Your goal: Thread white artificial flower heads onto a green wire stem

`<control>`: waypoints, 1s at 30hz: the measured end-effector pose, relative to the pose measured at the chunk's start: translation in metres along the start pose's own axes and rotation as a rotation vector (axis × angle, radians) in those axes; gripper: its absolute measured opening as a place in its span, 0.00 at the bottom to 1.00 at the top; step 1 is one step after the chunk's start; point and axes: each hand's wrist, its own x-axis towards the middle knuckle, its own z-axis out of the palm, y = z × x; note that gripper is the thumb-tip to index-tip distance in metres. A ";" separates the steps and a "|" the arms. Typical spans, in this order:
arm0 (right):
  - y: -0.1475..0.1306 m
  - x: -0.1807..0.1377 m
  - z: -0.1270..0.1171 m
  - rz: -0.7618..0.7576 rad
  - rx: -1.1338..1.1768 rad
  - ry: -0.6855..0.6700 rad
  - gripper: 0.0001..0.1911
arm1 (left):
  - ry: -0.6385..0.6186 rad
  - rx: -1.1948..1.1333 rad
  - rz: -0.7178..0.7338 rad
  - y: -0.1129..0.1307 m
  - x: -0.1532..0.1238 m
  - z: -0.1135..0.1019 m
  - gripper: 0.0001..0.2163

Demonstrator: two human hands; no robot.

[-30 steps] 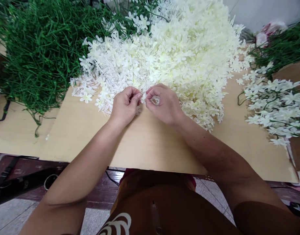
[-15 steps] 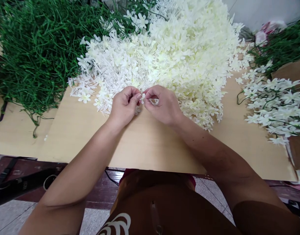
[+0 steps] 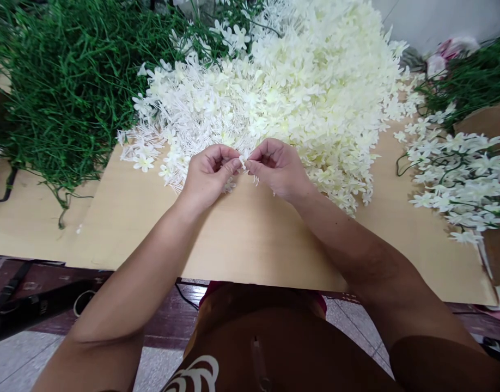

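Note:
Between my two hands is a small white artificial flower [image 3: 243, 159], held at the near edge of a big heap of loose white and cream flowers [image 3: 315, 103]. My left hand [image 3: 211, 171] is closed, thumb and forefinger pinching the flower from the left. From the right, my right hand [image 3: 280, 167] pinches the same flower, its other fingers curled. White petals and thin stalks show just under my right fingers; whether that hand holds them too I cannot tell. Both hands hover low over the tan board [image 3: 250, 239].
Green plastic stems [image 3: 74, 92] are piled at the left. On the right lies a bunch of white flowers on green stems [image 3: 464, 177], beside brown cardboard [image 3: 497, 256]. More green stems [image 3: 474, 73] sit at the back right. A black tube-like object [image 3: 41, 307] is below the board's left edge.
My right hand has turned and shifted slightly right, its thumb now stretched toward the flower. The left hand keeps its pinch nearly in place. The whole view has shifted slightly.

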 end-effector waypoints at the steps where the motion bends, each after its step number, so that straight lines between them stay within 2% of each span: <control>1: 0.000 0.000 0.001 -0.005 0.014 -0.006 0.22 | -0.001 0.006 0.005 0.000 0.000 0.000 0.12; 6: -0.001 -0.001 0.006 -0.027 0.046 -0.017 0.26 | -0.025 0.051 0.062 0.003 -0.001 0.002 0.12; 10: -0.002 -0.002 0.007 -0.021 0.009 -0.026 0.25 | -0.037 0.092 0.061 0.003 -0.002 0.003 0.12; 16: -0.005 0.000 0.008 -0.017 0.110 -0.023 0.28 | -0.027 0.010 0.065 0.000 0.000 0.001 0.12; 24: 0.000 0.003 0.002 0.057 0.240 -0.029 0.30 | -0.035 -0.035 0.027 0.003 -0.003 0.001 0.19; 30: 0.005 0.002 0.005 0.054 0.252 -0.044 0.29 | -0.020 0.019 0.043 0.004 -0.004 0.000 0.14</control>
